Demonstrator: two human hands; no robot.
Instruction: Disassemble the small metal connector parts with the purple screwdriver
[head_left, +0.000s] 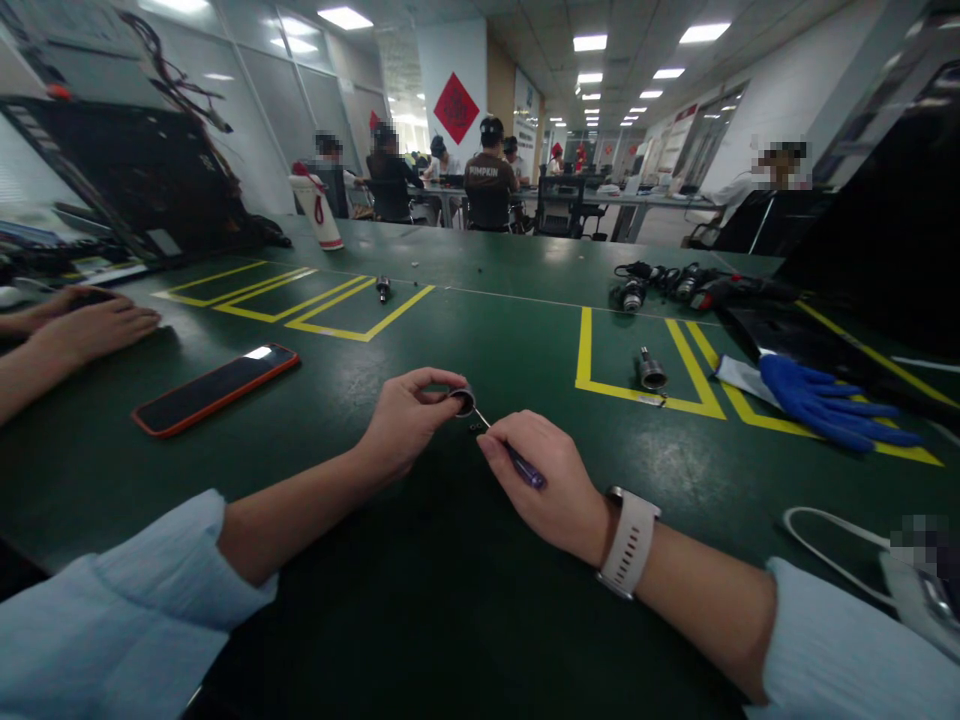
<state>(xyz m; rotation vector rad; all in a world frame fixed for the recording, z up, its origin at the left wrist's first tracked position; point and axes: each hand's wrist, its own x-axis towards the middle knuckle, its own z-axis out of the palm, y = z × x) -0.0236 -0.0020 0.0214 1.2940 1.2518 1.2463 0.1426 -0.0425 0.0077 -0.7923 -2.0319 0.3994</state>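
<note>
Head view: your left hand (pixel 405 420) pinches a small grey metal ring (pixel 466 402) over the green tabletop (pixel 510 345). Your right hand (pixel 551 475) wraps a purple-handled, metal-shafted tool (pixel 533 474), tip at the ring. Ring probably light, rigid, slippery; grip its outer wall.

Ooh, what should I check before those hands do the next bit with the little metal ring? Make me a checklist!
1. Left hand holding the metal ring: ok.
2. Right hand gripping the purple-handled tool: ok.
3. Tool's thin tip touching the ring: cannot tell; it points at it, but contact is too small to see.
4. Phone out of the way: ok, it lies off to the left.
5. Gloves on: not ok, if they're needed; both hands are bare, and the blue glove lies to the right.
</note>
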